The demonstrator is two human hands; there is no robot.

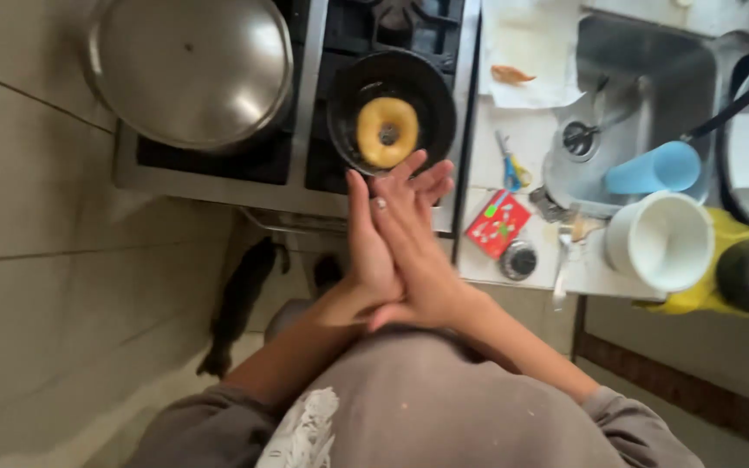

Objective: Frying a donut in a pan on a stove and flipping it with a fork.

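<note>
The left hand (366, 251) and the right hand (418, 251) press flat together, palm against palm, fingers stretched out and grasping nothing, held over the front edge of the gas stove (296, 165). Just beyond the fingertips, a small black frying pan (344, 104) sits on the burner with a golden ring-shaped doughnut (387, 132) in it. A large steel lid (188, 69) covers the pot beside it. On the table (487, 260) to the right lie scissors (511, 169) and a red packet (498, 224).
</note>
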